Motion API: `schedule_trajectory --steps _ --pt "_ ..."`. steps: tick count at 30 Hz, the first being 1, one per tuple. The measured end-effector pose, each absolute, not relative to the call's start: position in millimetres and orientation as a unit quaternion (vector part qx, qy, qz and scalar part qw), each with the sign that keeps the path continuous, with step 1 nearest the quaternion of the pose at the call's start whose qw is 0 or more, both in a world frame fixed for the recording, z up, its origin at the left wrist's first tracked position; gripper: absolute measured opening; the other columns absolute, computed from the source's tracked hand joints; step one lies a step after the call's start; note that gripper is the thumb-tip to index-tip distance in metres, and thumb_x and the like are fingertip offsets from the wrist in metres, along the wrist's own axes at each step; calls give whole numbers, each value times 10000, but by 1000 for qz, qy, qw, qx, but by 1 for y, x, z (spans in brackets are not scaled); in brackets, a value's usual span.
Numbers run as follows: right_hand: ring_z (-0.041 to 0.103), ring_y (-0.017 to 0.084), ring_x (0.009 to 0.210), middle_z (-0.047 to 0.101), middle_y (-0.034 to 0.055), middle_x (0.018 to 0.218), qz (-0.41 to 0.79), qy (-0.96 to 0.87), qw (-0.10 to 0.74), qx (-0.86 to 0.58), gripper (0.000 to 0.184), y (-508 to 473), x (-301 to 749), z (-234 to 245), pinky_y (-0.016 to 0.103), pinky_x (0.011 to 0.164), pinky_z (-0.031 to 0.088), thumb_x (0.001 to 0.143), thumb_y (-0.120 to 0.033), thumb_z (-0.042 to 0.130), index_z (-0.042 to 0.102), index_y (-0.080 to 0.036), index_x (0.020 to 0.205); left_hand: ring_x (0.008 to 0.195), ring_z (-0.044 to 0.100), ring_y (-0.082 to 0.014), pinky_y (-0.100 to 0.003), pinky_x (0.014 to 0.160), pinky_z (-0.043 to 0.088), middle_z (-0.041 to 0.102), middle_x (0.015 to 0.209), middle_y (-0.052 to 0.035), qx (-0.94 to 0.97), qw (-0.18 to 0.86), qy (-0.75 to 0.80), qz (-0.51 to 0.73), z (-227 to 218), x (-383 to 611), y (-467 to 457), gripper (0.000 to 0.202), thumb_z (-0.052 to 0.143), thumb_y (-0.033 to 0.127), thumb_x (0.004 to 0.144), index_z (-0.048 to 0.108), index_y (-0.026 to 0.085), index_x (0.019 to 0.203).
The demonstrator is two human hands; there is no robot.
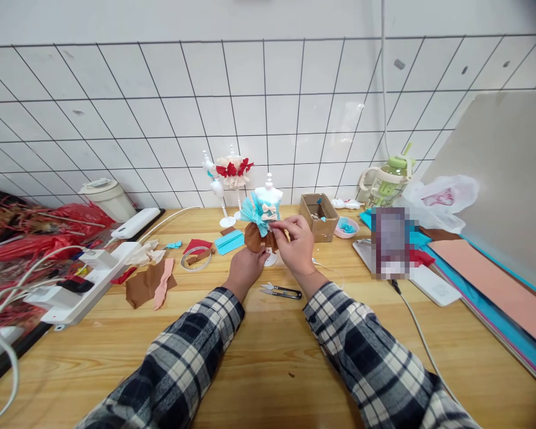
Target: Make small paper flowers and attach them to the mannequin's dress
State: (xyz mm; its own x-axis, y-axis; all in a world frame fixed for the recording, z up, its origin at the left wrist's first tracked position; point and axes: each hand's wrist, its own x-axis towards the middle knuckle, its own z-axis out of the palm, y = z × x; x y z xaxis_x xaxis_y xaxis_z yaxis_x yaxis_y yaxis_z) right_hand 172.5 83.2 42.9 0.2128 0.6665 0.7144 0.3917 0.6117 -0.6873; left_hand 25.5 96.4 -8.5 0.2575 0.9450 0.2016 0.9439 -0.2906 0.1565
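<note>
A small white dress form (268, 195) stands upright on the table, wearing a blue crepe-paper top (255, 213) with pale bows (269, 211) and a brown crepe-paper skirt (254, 237). My left hand (246, 271) is closed low at the skirt's lower edge, its fingertips by the stand's white base. My right hand (297, 243) pinches at the right side of the doll's waist; what lies between thumb and forefinger is hidden or too small to name. Thread snips (282, 291) lie on the table between my forearms.
Behind stand more dress forms, one with red bows (234, 170). A cardboard box (319, 221) and a pink bowl (346, 227) are to the right, near a green bottle (390, 179). Paper scraps (145, 285), a wire coil (196, 258) and a power strip (93, 277) lie left.
</note>
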Motion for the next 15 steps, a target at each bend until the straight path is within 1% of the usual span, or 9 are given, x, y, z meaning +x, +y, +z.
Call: schedule_trajectory --steps 4,7,10,12,15 --pt "567 149 760 577 32 823 62 -630 639 -438 194 79 174 42 276 707 478 841 -260 569 742 -276 928 927 634 -232 -289 727 436 694 1007 -87 793 3 596 125 -9 26 97 343 405 429 924 671 247 1044" --pt "551 144 729 568 25 789 37 -646 626 -435 234 75 175 43 268 706 466 839 -231 557 745 -308 955 931 631 -230 -289 731 434 691 1027 -86 792 0 598 122 -9 26 96 350 407 430 922 658 256 1093" --pt "543 138 712 576 20 797 16 -661 601 -449 343 73 175 45 255 691 450 839 -189 517 711 -339 1079 930 632 -233 -294 737 431 689 1033 -90 794 -6 596 122 -9 26 96 363 395 433 927 650 258 1117" --pt "543 140 714 585 22 814 9 -662 591 -460 396 73 176 46 251 680 445 837 -175 498 679 -342 1149 933 632 -238 -299 740 428 687 1039 -91 795 -10 594 124 -9 27 96 372 379 435 933 646 261 1125" --pt "549 145 722 588 27 829 21 -659 602 -451 402 74 177 48 256 699 457 833 -171 491 679 -326 1152 914 636 -243 -301 729 424 695 1009 -93 794 -13 595 123 -11 26 96 376 372 442 935 652 256 1105"
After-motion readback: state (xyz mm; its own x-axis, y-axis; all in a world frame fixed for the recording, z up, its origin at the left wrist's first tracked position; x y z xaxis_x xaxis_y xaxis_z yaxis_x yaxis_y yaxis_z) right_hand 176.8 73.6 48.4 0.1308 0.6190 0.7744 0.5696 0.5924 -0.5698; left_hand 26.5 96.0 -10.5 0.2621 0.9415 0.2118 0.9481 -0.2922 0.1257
